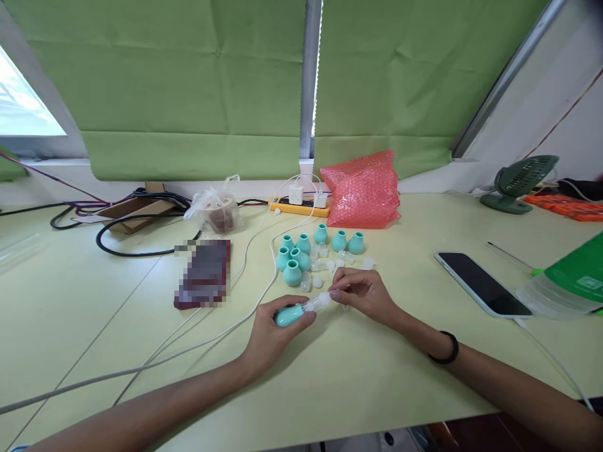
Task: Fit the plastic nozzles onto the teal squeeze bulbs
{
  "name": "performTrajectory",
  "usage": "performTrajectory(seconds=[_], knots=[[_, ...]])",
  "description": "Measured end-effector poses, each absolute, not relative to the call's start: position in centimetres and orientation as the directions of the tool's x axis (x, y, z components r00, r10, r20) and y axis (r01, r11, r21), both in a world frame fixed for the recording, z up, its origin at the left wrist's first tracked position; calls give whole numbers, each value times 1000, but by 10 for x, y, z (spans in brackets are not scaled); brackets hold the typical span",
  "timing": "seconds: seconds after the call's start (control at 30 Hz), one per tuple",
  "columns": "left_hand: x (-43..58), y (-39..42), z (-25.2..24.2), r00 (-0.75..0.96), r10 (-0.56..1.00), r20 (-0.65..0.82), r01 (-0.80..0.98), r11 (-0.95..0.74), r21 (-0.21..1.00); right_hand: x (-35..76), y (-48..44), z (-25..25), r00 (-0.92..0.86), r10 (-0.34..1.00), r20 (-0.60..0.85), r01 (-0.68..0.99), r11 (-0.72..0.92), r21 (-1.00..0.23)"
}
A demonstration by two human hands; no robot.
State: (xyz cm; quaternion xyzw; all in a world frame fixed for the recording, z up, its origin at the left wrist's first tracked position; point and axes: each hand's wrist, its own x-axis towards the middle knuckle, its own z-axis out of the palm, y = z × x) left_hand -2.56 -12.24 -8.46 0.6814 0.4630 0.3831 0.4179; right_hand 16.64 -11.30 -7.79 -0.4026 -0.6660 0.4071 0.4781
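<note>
My left hand (pixel 272 326) is wrapped around the teal rubber bulb of a nasal aspirator (pixel 289 315), which lies slantwise just above the table. A clear tube joins the bulb to a whitish soft tip (pixel 323 299) on its right. Thumb and fingers of my right hand (pixel 362 292) pinch together at the end of that tip. Beyond my hands stand several loose teal bulbs (pixel 292 274), openings upward. Small clear tubes (pixel 306 282) and whitish tips (pixel 369 263) lie scattered beside them, some partly hidden behind my right hand.
A pink bubble-wrap bag (pixel 362 191) and an orange power strip (pixel 282 206) sit at the back. White cables (pixel 221 331) cross the table on the left, near a dark red phone-like object (pixel 205 274). To the right are a phone (pixel 480 282), a green-labelled container (pixel 572 279) and a fan (pixel 518 182).
</note>
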Motion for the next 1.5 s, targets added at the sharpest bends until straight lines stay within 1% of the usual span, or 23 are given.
performTrajectory(seconds=[0.27, 0.5, 0.6, 0.87, 1.03, 1.27, 1.4, 1.5], knots=[[-26, -122, -85, 277, 950, 144, 347, -239, 907, 167, -111, -82, -217, 937, 276, 151, 311, -938], [-25, -122, -86, 266, 955, 133, 392, -233, 890, 165, -111, -81, -236, 966, 106, 171, 149, -974], [-25, -122, -86, 266, 954, 142, 396, -242, 886, 166, -110, -80, -264, 962, 65, 170, 113, -979], [-26, -124, -87, 284, 943, 172, 415, -283, 865, 171, -109, -81, -400, 916, -21, 56, 2, -998], [-27, -126, -90, 335, 911, 240, 413, -371, 832, 170, -109, -81, -448, 892, -55, 26, -49, -998], [-28, -126, -89, 405, 859, 313, 462, -487, 741, 170, -111, -77, -468, 881, -70, 65, -44, -997], [-28, -127, -89, 421, 846, 328, 494, -517, 699, 169, -114, -78, -428, 903, -46, 108, 0, -994], [-28, -126, -89, 429, 837, 338, 485, -530, 695, 167, -115, -79, -404, 914, -32, 97, 9, -995]])
